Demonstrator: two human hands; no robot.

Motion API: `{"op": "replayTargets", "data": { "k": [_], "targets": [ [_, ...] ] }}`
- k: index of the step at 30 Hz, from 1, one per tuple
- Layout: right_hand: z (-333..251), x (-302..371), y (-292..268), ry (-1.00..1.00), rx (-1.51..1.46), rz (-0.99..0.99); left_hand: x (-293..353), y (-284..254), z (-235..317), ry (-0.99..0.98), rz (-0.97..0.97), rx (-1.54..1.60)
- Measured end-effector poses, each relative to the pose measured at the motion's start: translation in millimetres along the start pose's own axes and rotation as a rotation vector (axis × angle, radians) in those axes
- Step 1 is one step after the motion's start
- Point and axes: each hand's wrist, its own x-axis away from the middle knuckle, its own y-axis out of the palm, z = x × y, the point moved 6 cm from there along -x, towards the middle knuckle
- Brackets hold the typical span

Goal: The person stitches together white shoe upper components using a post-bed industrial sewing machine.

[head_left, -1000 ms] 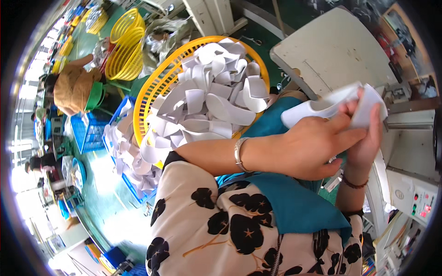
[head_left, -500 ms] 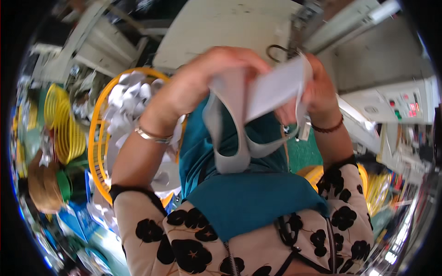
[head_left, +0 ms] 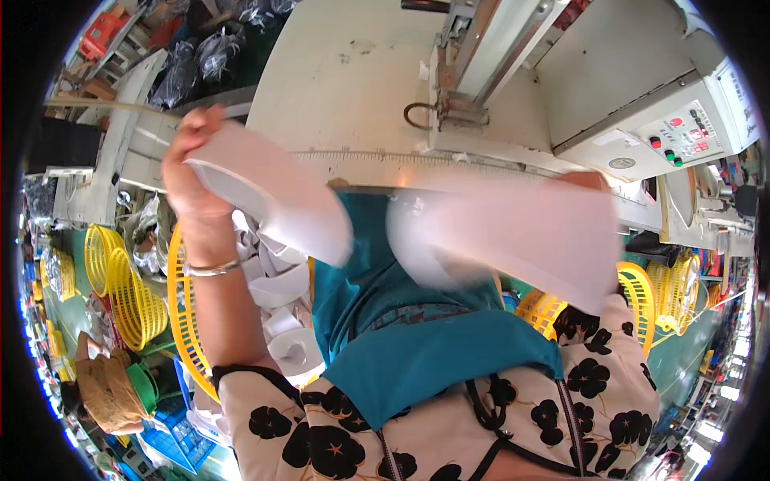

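While the left piece (head_left: 277,196) is gripped at its upper end by the left hand (head_left: 196,156), the right piece (head_left: 529,232) is held up by the right hand (head_left: 584,179), though most of that hand is hidden behind it. Both white pieces are held over the blue apron (head_left: 449,337), near the table (head_left: 321,96), with a gap left between them. Since they look soft, they should probably be held lightly by the ends, so that no crease is pressed in. The table's near edge and the machine (head_left: 513,48) should be watched, as a bump seems likelier on the right. More room is given between the pieces. The rim of the basket (head_left: 180,305), beside the left arm (head_left: 228,313), should be missed too.
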Motion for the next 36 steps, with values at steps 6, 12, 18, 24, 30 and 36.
{"op": "replayTargets", "data": {
  "k": [6,12,18,24,30,36],
  "targets": [
    [-5.7,19.6,3.8,0.012,-0.305,0.031,-37.9,9.4,-14.9,-0.177,0.094,-0.536],
    [8.5,2.3,-24.5,0.415,-0.290,0.515,-104.0,24.1,-94.5,-0.341,-0.189,-1.148],
    [-3.9,-15.4,-32.6,0.429,-0.310,0.465,-64.0,148.5,-86.0,0.194,-0.577,-1.071],
    [-33.0,-45.8,-43.8,0.413,-0.150,0.444,-5.0,212.0,-82.0,-0.469,-0.487,-0.429],
    [-52.9,-46.1,-108.7,0.187,-0.004,0.823,-59.5,234.2,-38.3,-0.226,-0.656,-0.484],
    [-58.2,-67.7,-144.1,-0.090,0.081,0.855,-108.4,268.2,-14.7,0.033,-0.568,-0.585]
  ]
}}
